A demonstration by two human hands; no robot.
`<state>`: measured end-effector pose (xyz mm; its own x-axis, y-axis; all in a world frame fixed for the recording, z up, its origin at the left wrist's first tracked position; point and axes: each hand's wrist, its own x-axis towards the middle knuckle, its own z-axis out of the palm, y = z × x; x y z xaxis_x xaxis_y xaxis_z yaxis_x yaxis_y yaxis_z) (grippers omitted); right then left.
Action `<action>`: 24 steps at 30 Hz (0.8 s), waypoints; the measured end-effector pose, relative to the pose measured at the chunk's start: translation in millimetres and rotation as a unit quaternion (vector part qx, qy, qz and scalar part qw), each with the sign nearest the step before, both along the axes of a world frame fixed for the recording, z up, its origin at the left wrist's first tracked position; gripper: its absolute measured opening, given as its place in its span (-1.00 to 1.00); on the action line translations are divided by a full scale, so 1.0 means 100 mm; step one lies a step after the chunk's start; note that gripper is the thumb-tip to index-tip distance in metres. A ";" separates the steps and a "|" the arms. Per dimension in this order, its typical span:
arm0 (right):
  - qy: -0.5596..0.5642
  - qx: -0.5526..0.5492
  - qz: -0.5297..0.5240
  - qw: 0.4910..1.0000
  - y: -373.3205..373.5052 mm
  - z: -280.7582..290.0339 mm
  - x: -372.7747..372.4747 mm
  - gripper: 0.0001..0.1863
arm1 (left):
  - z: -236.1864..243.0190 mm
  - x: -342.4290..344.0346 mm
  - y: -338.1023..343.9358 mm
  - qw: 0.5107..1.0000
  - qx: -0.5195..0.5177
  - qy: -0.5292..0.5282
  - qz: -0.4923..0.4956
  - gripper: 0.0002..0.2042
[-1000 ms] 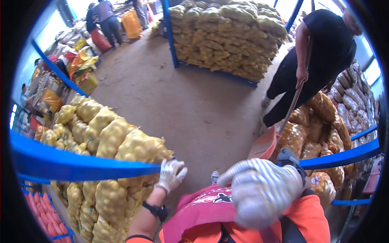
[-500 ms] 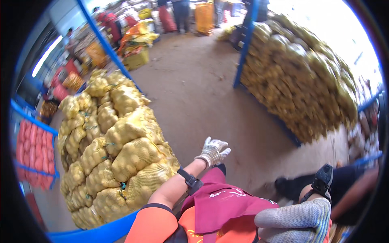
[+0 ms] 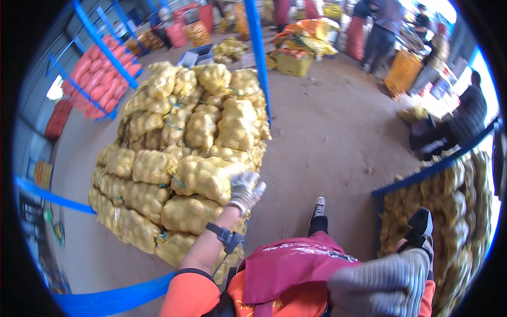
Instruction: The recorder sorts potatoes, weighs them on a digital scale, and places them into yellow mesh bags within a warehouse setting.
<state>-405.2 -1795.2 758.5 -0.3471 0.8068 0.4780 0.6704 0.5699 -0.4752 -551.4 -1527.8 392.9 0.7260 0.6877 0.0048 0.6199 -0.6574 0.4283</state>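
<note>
Bulging yellow mesh sacks (image 3: 203, 177), lumpy with round contents, some green-tied, lie stacked at left by the loosely spread left hand (image 3: 245, 192); whether the blurred right hand (image 3: 377, 284) is closed, I cannot tell.

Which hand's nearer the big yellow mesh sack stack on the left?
Left. The left hand is at the right edge of the sack stack, contact unclear; the right hand is farther off, past the maroon apron.
</note>
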 end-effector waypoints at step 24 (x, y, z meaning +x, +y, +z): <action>-0.096 -0.019 0.364 0.926 6.39 -1.19 1.87 -0.68 | -1.18 1.08 2.63 0.825 -0.204 -0.426 0.311 -0.52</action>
